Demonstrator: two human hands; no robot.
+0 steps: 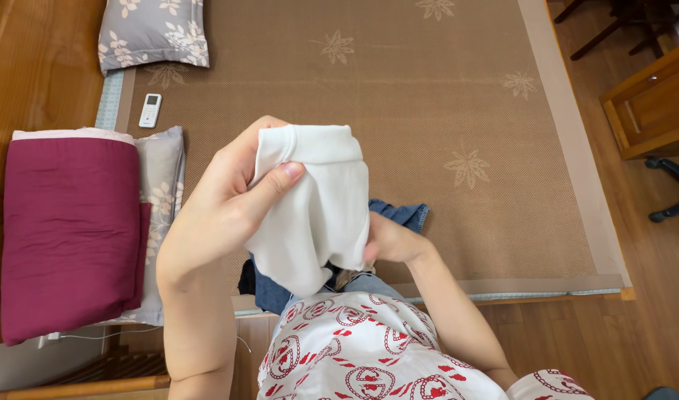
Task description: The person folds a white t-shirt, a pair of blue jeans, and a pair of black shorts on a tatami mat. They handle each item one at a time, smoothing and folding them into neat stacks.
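- white cotton garment (317, 207) hung above the woven bed mat (443, 89), over blue denim clothing (399, 215).
- left hand (221, 215) pinched its hemmed top edge, thumb closed on the cloth.
- right hand (391, 241) gripped the garment's lower side, fingers hidden in the fabric.
- maroon folded blanket (65, 230) lay to the left.

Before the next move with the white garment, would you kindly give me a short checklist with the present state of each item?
1. Left hand grips white garment at its top hem, thumb in front: ok.
2. Right hand holds the garment's lower edge: ok.
3. Garment lifted off the woven mat: ok.
4. Mat bare ahead of the hands: ok.
5. Blue denim lies right under the garment, could get in the way: not ok.
6. Garment's far side free of creases: cannot tell.
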